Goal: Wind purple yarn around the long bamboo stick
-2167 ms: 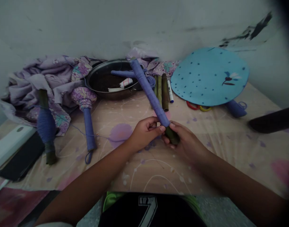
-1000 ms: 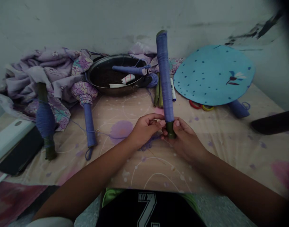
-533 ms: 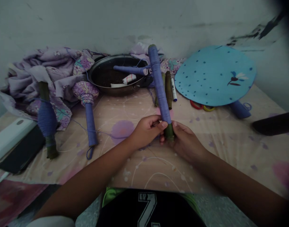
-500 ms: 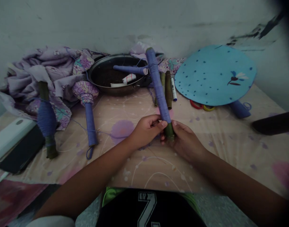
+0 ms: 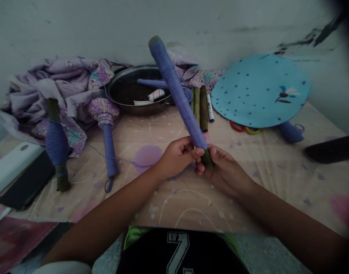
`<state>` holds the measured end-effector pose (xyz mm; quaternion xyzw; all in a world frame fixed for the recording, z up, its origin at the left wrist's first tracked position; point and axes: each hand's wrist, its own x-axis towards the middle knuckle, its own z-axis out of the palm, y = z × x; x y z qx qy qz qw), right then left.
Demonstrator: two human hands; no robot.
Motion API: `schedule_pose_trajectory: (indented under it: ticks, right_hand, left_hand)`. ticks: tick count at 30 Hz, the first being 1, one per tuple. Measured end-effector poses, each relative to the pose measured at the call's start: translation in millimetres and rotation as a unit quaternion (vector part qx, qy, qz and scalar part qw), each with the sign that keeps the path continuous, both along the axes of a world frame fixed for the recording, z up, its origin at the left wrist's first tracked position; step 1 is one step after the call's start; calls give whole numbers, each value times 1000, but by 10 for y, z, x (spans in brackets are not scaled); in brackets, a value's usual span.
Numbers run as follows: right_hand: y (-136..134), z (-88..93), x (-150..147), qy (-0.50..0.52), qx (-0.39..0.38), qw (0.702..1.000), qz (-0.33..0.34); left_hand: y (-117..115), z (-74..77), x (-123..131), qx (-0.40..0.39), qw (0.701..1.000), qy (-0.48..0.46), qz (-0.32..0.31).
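Left hand (image 5: 176, 156) grip pinched long green stick wound in purple thread (image 5: 177, 91) at winding's edge; right hand (image 5: 224, 173) grip clamped bare end, above table (image 5: 277, 171). Winding covered nearly whole length; unwrapped green sticks (image 5: 202, 108) lay beyond.

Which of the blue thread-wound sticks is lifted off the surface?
The long stick, pinched near its bare green end by the left hand and right hand, tip slanting up-left; it alone is raised.

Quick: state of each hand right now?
Left hand: closed, fingertips pinching the yarn-wrapped stick just above its bare end.
Right hand: closed on the yarn-wrapped stick, around its bare green end.
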<state>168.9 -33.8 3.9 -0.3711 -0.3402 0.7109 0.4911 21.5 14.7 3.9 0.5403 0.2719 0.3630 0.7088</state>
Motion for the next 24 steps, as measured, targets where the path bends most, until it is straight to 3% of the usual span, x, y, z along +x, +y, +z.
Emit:
schedule_pose_trajectory:
  ticks: [5, 14, 24]
  right_hand:
    - [5, -37, 8, 48, -33, 998, 30]
    - [2, 5, -36, 2, -14, 1000, -4]
    - [2, -67, 28, 96, -26, 993, 57]
  left_hand:
    - [-44, 70, -3, -32, 999, -22, -27]
    - [-31, -2, 7, 99, 984, 117, 88]
    - [-47, 75, 0, 39, 999, 35, 11]
